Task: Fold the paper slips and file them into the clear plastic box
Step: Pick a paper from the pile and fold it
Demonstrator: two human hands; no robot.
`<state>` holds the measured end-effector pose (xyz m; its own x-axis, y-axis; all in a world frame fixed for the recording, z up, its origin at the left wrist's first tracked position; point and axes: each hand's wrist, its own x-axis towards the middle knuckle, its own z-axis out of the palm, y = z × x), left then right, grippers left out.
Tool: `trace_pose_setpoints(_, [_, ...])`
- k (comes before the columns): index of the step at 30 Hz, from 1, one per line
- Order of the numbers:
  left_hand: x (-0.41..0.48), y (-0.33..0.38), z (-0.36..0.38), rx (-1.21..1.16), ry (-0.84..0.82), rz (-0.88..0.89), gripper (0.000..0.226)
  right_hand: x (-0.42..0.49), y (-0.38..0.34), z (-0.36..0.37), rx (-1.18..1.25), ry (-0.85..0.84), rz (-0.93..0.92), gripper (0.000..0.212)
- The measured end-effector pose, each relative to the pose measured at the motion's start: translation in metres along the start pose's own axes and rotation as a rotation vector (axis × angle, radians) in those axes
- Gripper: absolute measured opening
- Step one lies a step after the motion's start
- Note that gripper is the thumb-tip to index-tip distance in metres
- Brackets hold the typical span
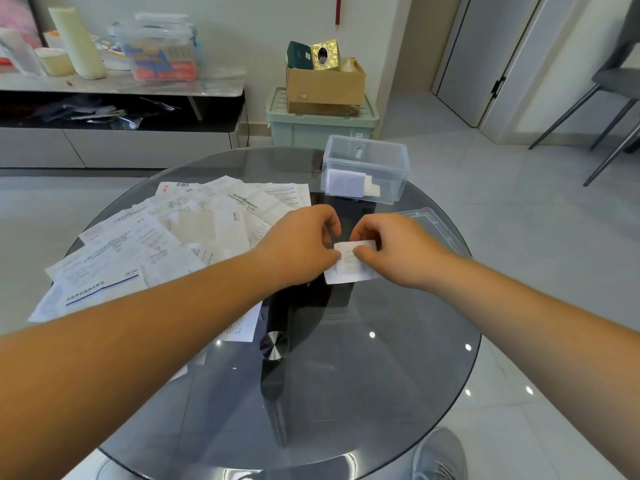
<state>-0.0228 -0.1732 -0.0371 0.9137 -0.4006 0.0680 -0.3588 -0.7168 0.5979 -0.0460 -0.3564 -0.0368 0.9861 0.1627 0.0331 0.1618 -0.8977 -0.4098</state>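
Observation:
A small white paper slip (349, 268) lies partly folded on the round glass table (346, 375), between my two hands. My left hand (298, 244) pinches its left edge and my right hand (394, 247) pinches its top right part, fingers curled over the fold. Beyond them stands the clear plastic box (365, 168), open, with a few folded slips (349, 183) inside at its left end. A spread of unfolded paper slips (166, 237) covers the left half of the table.
The box's clear lid (433, 226) lies on the table right of my right hand. A green bin with a cardboard box (323, 88) stands on the floor behind the table. A low cabinet runs along the left wall, and chair legs (606, 133) stand far right.

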Motion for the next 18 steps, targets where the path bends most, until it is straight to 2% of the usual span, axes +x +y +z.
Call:
trace_pose_setpoints(4, [-0.001, -0.006, 0.005, 0.055, -0.018, -0.002, 0.028, -0.001, 0.005, 0.008, -0.147, 0.009, -0.032, 0.026])
trace_pose_setpoints(10, [-0.01, -0.006, 0.005, 0.125, -0.124, 0.038, 0.051, -0.005, 0.008, 0.009, -0.092, 0.06, -0.115, 0.015])
trace_pose_setpoints(18, [-0.012, -0.004, 0.006, 0.099, -0.104, 0.064, 0.048, -0.009, 0.007, 0.01, -0.052, 0.076, -0.176, 0.019])
